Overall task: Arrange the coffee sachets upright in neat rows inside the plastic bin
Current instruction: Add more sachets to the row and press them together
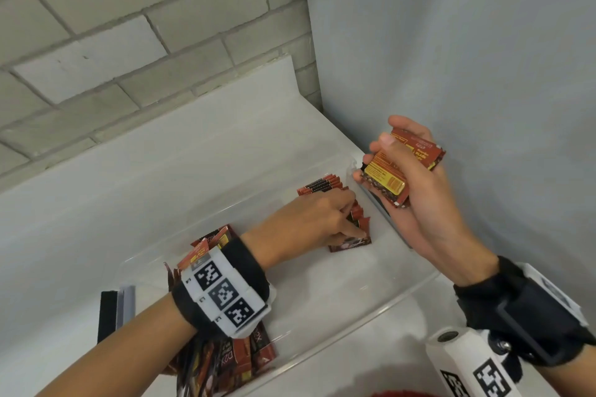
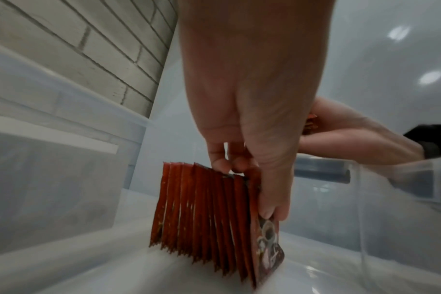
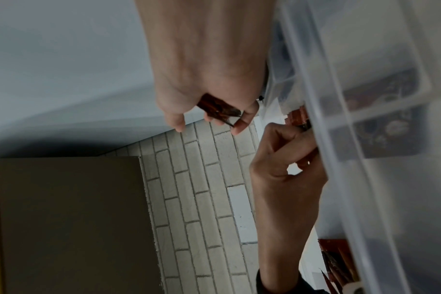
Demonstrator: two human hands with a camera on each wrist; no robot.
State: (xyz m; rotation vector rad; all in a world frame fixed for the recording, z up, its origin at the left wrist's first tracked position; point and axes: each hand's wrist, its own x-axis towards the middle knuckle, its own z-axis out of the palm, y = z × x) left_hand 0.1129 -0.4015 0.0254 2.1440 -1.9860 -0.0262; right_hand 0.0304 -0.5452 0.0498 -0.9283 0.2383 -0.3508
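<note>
From the head camera, the left hand [image 1: 317, 219] reaches into the clear plastic bin [image 1: 380, 306], its fingers [image 1: 350, 229] curled over the tops of a row of upright coffee sachets [image 1: 322, 185] that runs away from the fingertips toward the bin's far corner. The right hand [image 1: 409, 184] hovers beside the bin's right wall, fingers wrapped around a small stack of sachets [image 1: 392, 182] whose long axis lies across the palm. Loose sachets [image 1: 245, 358] are heaped under the left wrist.

The left wrist camera shows the row [image 2: 209, 212] standing on edge on the bin floor, thumb [image 2: 272, 191] pressed along the nearest sachet.

The right wrist camera shows curled fingers [image 3: 242, 123] gripping dark sachet edges [image 3: 219, 111], bin wall [image 3: 340, 139] alongside.
</note>
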